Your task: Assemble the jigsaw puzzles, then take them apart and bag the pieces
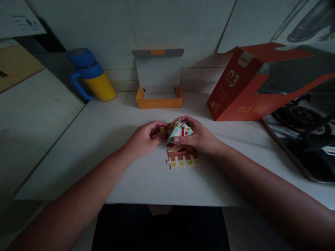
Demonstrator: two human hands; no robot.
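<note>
My right hand [195, 134] is closed around a stack of jigsaw puzzle pieces [180, 131] with pale green, white and red prints. Against the left side of that stack, my left hand [145, 139] has its thumb and fingers pinched on a puzzle piece [163, 130] with a yellow-green patch; most of it is hidden by the fingers. Flat on the table just below both hands lie joined puzzle pieces [183, 158], printed with brown ground and a white fence. Their upper part is covered by the stack and my right hand.
An open orange box [159, 103] stands behind the hands on the white table [146, 181]. To its left is a blue and yellow handled bottle [98, 85]. A large red-orange box [230, 83] stands at the right, beside a black gas stove [309, 139].
</note>
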